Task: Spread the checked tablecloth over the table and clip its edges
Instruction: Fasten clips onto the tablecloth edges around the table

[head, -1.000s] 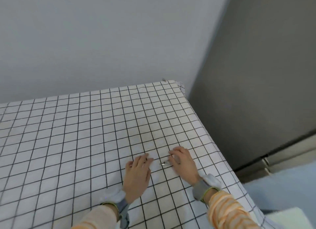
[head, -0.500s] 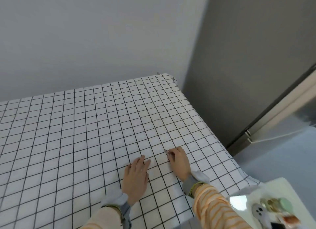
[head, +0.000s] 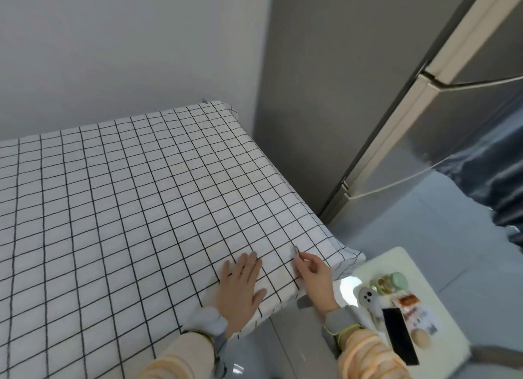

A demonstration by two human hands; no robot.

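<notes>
The white tablecloth (head: 135, 197) with a black check lies flat over the table and hangs over the right and near edges. My left hand (head: 240, 291) rests flat on the cloth near the near-right corner, fingers apart. My right hand (head: 314, 276) is just right of it, fingertips pinched on a small metal clip (head: 296, 250) that stands on the cloth near the right edge. Another small clip (head: 204, 100) sits at the far right corner by the wall.
A grey fridge (head: 368, 109) stands close to the table's right side. A white stool or side table (head: 450, 342) at lower right carries a black phone (head: 399, 336), a green-lidded jar (head: 397, 281) and small items. A white wall runs behind the table.
The view has swung right and pulled back, showing the side table. My right hand has lifted from flat to pinching the clip nearer the right edge. My left hand stays flat.
</notes>
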